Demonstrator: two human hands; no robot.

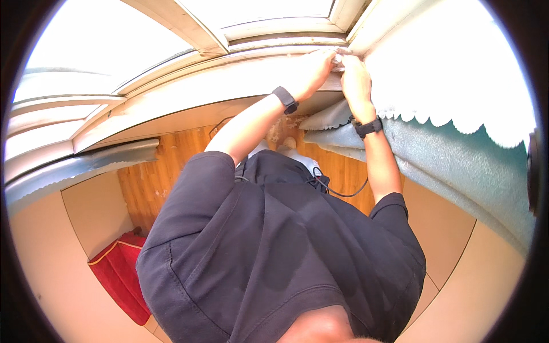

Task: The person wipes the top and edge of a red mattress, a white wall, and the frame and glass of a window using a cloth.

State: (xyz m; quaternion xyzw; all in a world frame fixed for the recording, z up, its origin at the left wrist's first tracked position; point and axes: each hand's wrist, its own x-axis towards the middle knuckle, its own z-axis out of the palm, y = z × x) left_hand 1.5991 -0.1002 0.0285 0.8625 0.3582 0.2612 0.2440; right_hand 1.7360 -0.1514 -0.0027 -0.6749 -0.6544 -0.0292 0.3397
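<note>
My left hand (314,73) and my right hand (357,79) meet at the far right corner of the white window sill (193,92). Between their fingers is a small, crumpled whitish piece (338,62), perhaps cloth or plastic; overexposure hides its detail. Both hands grip it, close to where the window frame (283,30) joins the right-hand wall. My fingertips are partly hidden behind the hands. Dark bands circle both wrists.
A blue-green curtain (450,158) with a scalloped white edge hangs close beside my right forearm. Another curtain (85,160) lies at the left. Below are a wood-patterned floor (176,165), a black cable (345,195) by my waist and a red cloth (120,274).
</note>
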